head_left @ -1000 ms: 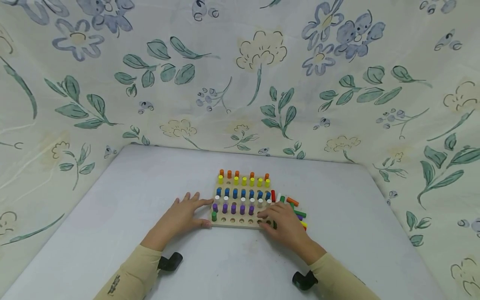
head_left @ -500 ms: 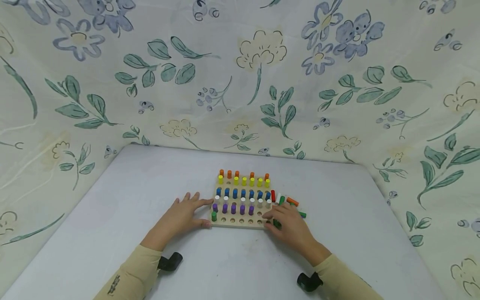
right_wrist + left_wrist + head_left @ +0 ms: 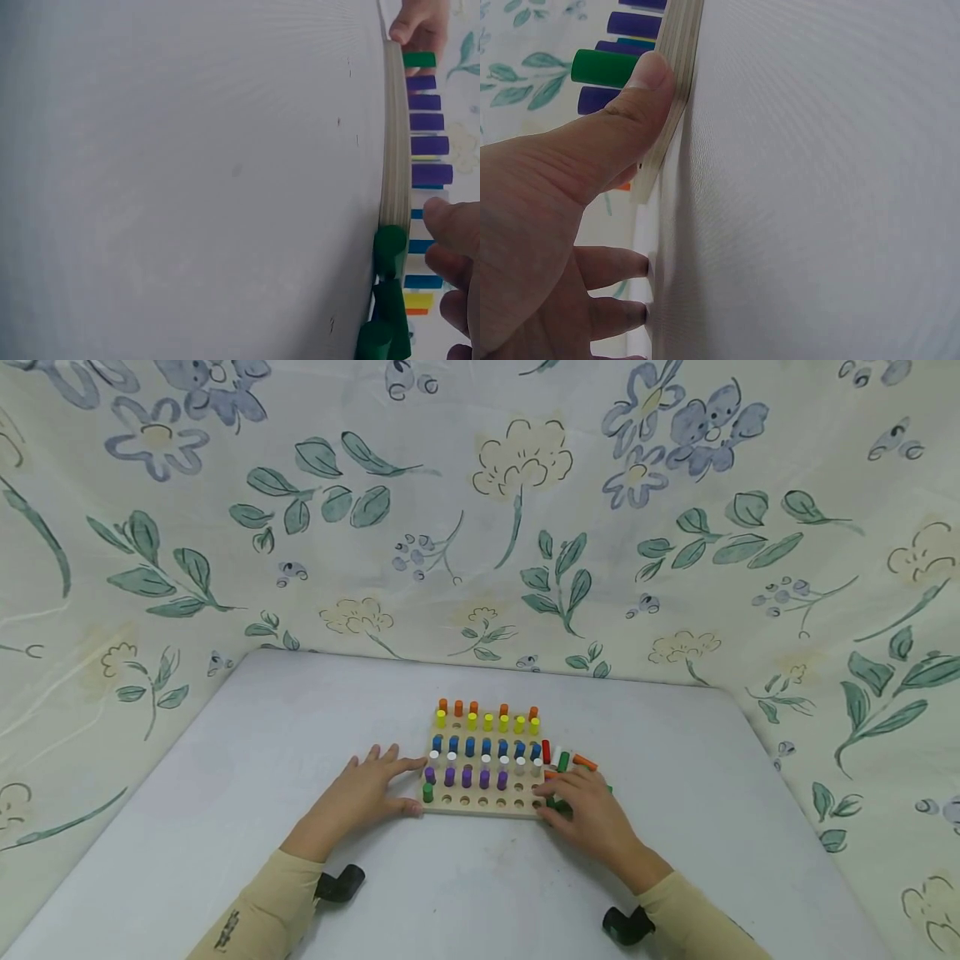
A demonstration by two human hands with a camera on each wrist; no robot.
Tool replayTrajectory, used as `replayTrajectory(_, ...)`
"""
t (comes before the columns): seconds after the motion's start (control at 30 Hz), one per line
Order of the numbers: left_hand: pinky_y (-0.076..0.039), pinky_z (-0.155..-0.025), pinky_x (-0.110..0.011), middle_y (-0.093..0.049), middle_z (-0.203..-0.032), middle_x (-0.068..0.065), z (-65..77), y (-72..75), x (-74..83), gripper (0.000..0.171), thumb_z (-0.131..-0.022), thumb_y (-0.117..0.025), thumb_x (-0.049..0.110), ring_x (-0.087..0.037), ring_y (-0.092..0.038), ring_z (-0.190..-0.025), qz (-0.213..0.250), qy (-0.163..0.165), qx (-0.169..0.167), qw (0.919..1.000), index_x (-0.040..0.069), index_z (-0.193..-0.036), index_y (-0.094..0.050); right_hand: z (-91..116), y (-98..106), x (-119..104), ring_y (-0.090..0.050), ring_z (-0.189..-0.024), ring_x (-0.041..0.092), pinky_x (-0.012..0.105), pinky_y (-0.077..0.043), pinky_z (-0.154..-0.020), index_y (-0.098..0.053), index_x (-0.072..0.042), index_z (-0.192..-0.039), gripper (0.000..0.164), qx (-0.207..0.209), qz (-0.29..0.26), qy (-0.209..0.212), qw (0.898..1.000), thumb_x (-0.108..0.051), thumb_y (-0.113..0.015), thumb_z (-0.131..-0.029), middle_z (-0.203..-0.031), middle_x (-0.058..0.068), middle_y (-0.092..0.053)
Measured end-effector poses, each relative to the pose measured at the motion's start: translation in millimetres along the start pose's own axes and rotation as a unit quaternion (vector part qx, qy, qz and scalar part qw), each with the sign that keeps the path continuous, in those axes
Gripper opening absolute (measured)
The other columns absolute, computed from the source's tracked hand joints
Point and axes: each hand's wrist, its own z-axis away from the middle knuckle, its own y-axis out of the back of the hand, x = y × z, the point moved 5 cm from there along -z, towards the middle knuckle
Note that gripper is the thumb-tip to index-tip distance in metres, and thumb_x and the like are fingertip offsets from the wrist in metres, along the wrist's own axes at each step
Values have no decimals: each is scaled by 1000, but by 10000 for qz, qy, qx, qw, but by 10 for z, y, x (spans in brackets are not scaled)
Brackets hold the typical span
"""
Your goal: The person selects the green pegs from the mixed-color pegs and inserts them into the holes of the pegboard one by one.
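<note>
A wooden pegboard point(image 3: 474, 811) lies mid-table with rows of orange, yellow, blue, white and purple pegs point(image 3: 467, 778). One green peg point(image 3: 427, 792) stands at its front left corner. My left hand point(image 3: 363, 793) rests against the board's left side, fingers spread; in the left wrist view the thumb point(image 3: 649, 79) touches the board edge beside the green peg. Over loose pegs at the board's right edge is my right hand point(image 3: 596, 818), fingers slightly bent. Nothing shows between them in the right wrist view, where loose green pegs point(image 3: 391, 319) lie below.
Beyond my right hand lie a loose red peg point(image 3: 546, 752), a green peg point(image 3: 563, 762) and an orange peg point(image 3: 585, 762). Other loose pegs are partly hidden under that hand. A floral cloth point(image 3: 420, 568) hangs behind the white table point(image 3: 337, 693).
My right hand has moved a little right, from over the board's front right holes to the loose pegs. My left hand and the board have stayed in place.
</note>
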Motion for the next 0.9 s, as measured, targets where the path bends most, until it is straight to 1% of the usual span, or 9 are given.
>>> replayTrajectory(0.23, -16, -116, -73, -36, -156, -32, -8, 0, 15, 79, -80, -80, 53, -58, -23, -145, -12, 45, -19, 10000, 23, -148, -55, 25, 8, 69, -59, -105, 14, 40, -50, -92, -75, -23, -107, 27, -52, 52, -115, 9999, -29, -86, -83, -105, -8, -73)
replayTrajectory(0.47, -16, -116, -73, -35, -156, -32, -12, 4, 26, 79, -80, -80, 53, -57, -22, -145, 15, 70, -17, 10000, 22, -148, -55, 35, 19, 129, -60, -111, 19, 45, -48, -100, -74, -22, -110, 31, -160, -107, -241, 9995, -31, -86, -83, -112, -4, -73)
replayTrajectory(0.6, -15, -116, -72, -36, -156, -31, -17, 8, 29, 78, -80, -81, 53, -57, -22, -146, 44, 82, -3, 10000, 22, -148, -56, 43, 33, 150, -60, -110, 19, 46, -48, -100, -74, -20, -114, 38, -197, -185, -227, 9994, -32, -88, -81, -115, -2, -73)
replayTrajectory(0.73, -15, -117, -72, -36, -156, -31, -26, 6, 32, 79, -80, -81, 53, -56, -22, -146, 59, 107, -14, 9999, 23, -148, -56, 48, 23, 174, -58, -111, 19, 46, -47, -102, -72, -19, -120, 47, -375, -204, -317, 9986, -33, -89, -79, -120, -2, -72)
replayTrajectory(0.9, -16, -116, -73, -35, -156, -32, -39, -4, 35, 80, -79, -80, 55, -58, -22, -145, 21, 102, -7, 9999, 23, -148, -55, 52, -8, 202, -56, -111, 17, 45, -46, -103, -69, -19, -126, 54, -649, -176, -430, 9968, -34, -90, -78, -124, -3, -70)
